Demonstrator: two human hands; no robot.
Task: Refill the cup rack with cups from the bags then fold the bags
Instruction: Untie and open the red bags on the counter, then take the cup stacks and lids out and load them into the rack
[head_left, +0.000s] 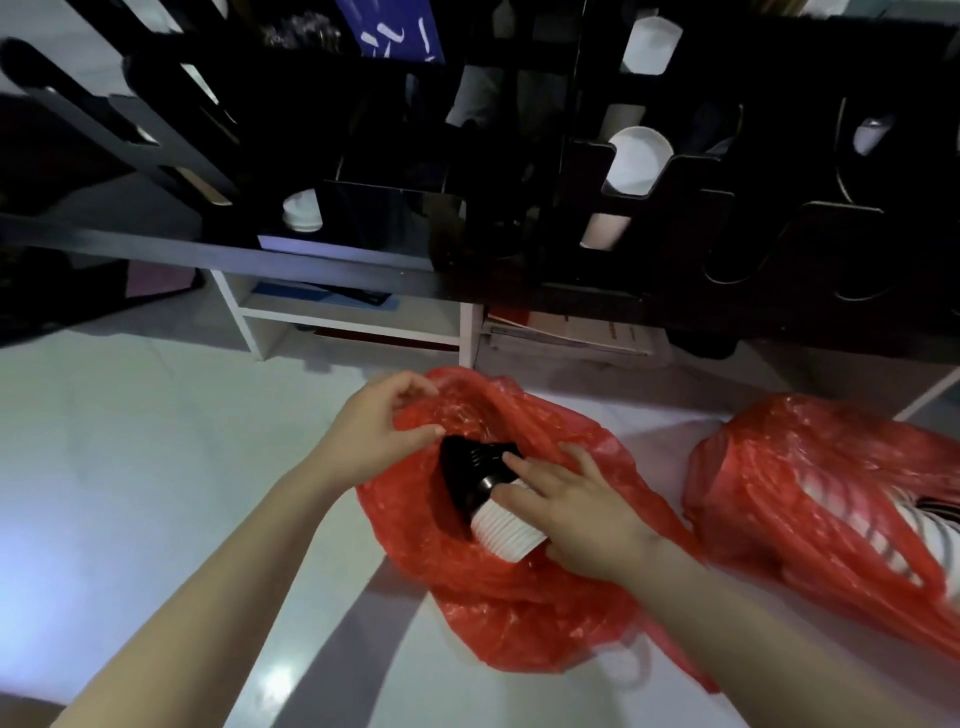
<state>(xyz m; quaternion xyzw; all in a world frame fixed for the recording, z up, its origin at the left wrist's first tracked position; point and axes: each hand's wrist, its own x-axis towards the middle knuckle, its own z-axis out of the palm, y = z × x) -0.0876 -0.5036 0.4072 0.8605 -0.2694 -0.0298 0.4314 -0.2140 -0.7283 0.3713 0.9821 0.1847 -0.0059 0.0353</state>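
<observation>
- Our right hand grasps the cup stack, its long axis slanting up-left out of the near bag.
- Our left hand pinches the bag's rim.

Second bag cropped at right edge
</observation>
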